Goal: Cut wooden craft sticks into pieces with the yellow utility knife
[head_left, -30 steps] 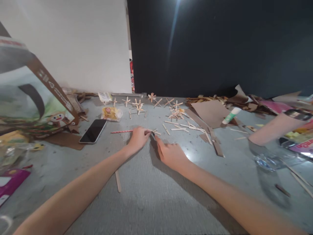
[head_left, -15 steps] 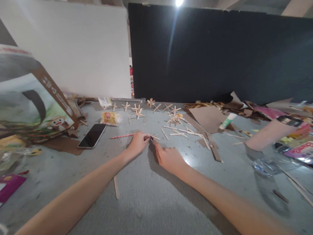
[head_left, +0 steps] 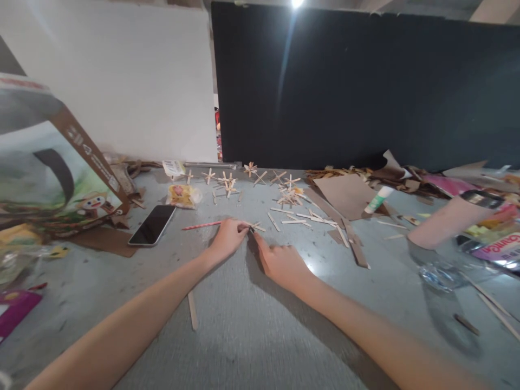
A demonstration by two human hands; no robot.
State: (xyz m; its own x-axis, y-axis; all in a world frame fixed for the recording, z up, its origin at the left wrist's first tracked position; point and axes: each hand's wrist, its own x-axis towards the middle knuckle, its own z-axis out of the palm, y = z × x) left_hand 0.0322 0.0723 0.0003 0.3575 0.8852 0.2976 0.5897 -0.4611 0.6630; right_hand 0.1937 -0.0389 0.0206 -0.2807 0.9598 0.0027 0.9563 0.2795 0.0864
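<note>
Both my hands rest on the grey table (head_left: 244, 336) near its middle, fingertips almost meeting. My left hand (head_left: 228, 237) is closed, pinching a small crossed cluster of wooden sticks (head_left: 257, 227) at its fingertips. A pink striped straw (head_left: 200, 225) lies under or beside this hand, pointing left. My right hand (head_left: 280, 262) is curled, its index finger touching the same spot with something small and dark at the tip. I cannot make out what that is.
Several stick stars (head_left: 227, 182) and loose sticks (head_left: 303, 218) lie beyond the hands. A black phone (head_left: 153, 224) and a printed carton (head_left: 57, 179) sit left. Brown cardboard (head_left: 347, 195), a glue tube (head_left: 377, 200) and a pink cylinder (head_left: 447, 221) are right. One stick (head_left: 192, 310) lies near.
The view tilted up a little after the earliest frame. Both hands stay at the same spot on the table with the same grip.
</note>
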